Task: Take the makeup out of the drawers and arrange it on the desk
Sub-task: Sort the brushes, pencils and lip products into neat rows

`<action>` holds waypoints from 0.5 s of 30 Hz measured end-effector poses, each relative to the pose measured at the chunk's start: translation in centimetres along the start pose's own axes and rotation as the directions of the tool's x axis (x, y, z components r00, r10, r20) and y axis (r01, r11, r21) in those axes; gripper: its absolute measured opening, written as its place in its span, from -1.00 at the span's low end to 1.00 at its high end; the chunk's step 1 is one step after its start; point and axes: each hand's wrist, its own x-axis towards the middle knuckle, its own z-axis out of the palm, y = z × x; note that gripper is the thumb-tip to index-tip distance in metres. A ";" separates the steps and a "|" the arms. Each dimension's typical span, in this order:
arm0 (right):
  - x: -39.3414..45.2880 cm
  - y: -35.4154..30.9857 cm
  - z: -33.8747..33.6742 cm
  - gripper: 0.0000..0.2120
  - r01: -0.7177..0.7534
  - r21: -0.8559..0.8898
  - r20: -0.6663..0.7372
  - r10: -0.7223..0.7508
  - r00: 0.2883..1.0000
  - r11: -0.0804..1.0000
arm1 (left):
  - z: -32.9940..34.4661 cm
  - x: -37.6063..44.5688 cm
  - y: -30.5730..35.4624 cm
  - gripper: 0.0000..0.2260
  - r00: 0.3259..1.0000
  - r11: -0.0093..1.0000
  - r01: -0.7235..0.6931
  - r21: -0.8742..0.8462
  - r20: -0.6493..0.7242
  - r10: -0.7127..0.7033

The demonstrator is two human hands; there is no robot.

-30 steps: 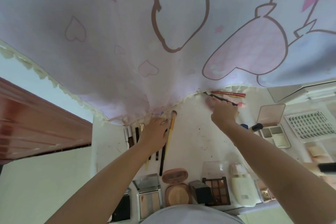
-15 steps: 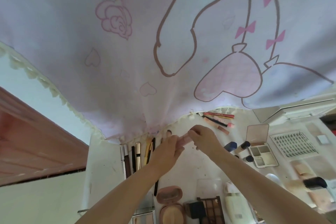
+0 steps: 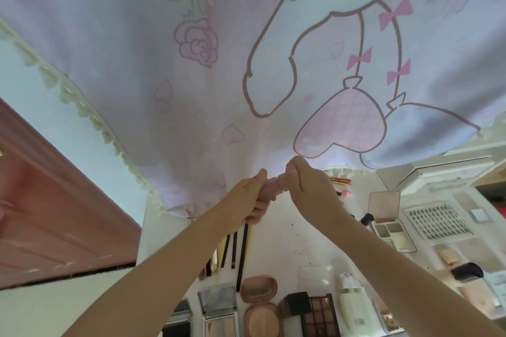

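Note:
Both hands meet above the white desk point(image 3: 287, 238) and hold one small pink makeup tube point(image 3: 271, 186). My left hand point(image 3: 246, 200) grips its lower end, and my right hand point(image 3: 309, 189) pinches its upper end. Under my left hand lie several pencils and brushes point(image 3: 238, 249) side by side. Near the desk's front edge sit a round pink compact point(image 3: 260, 306), an eyeshadow palette point(image 3: 320, 314), a white bottle point(image 3: 353, 298) and mirrored palettes point(image 3: 219, 309).
A printed pink curtain point(image 3: 246, 63) hangs over the back of the desk. A red pencil point(image 3: 339, 180) lies at the back. To the right are an open pink-lidded palette point(image 3: 388, 216), a tray of false lashes point(image 3: 438, 221) and small boxes. A brown wooden frame point(image 3: 54, 213) stands left.
My right hand left the pencils at the back and met my left hand at mid-desk. Both hands then lifted the pink tube higher. The view tilted upward.

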 end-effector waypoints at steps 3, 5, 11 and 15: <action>-0.3 -0.4 -1.4 -0.81 0.157 0.007 0.076 -0.157 0.985 0.988 | -0.1 -0.6 0.0 -0.54 0.998 0.989 0.041 -0.140 0.053 -0.034; -0.1 -0.3 -2.5 -0.80 0.085 0.061 0.216 -0.096 0.972 0.994 | -0.6 -0.7 0.1 -0.56 0.993 0.993 0.048 -0.110 0.117 -0.035; 1.1 -0.7 -5.4 -0.68 -0.270 -0.018 0.388 0.255 0.886 0.963 | -0.7 -1.2 2.1 -0.62 0.969 0.964 -0.104 0.244 0.242 0.043; 1.0 -0.9 -6.6 -0.75 -0.099 0.048 0.322 0.079 0.944 0.994 | -0.5 -1.7 3.6 -0.54 0.959 0.858 -0.272 0.435 0.193 0.206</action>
